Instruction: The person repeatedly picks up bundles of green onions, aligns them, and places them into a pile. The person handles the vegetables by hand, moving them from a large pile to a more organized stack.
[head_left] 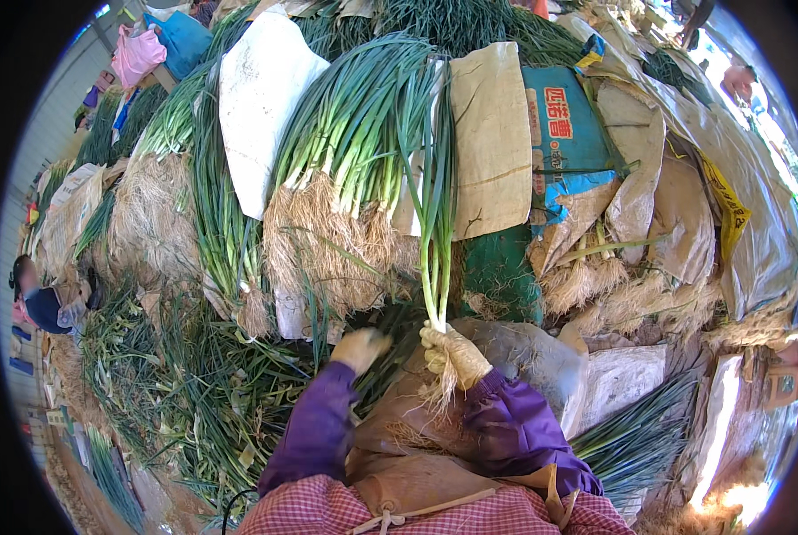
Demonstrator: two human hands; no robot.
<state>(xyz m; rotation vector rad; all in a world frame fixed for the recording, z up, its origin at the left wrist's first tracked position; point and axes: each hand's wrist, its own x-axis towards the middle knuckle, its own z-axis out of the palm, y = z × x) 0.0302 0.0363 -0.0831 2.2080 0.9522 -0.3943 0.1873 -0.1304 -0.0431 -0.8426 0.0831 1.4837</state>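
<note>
My right hand (457,354), in a pale work glove, grips a few green onions (434,267) by their white stems just above the roots. Their leaves reach away from me over sacking, and the roots hang below my fist. To the left is my left hand (362,349), also gloved and blurred by motion; whether it holds anything is unclear. Just beyond it lies a large pile of green onions (352,160), with bushy dry roots (325,241) towards me. Under my right hand, a brown plastic sheet (405,428) with root scraps covers my lap.
Discarded leaves (218,394) heap up on the left. A white sack piece (265,107), a tan sheet (492,140) and a blue-green printed sack (556,134) lie among the onions. More onions (639,428) rest at right. Another person (44,301) sits far left.
</note>
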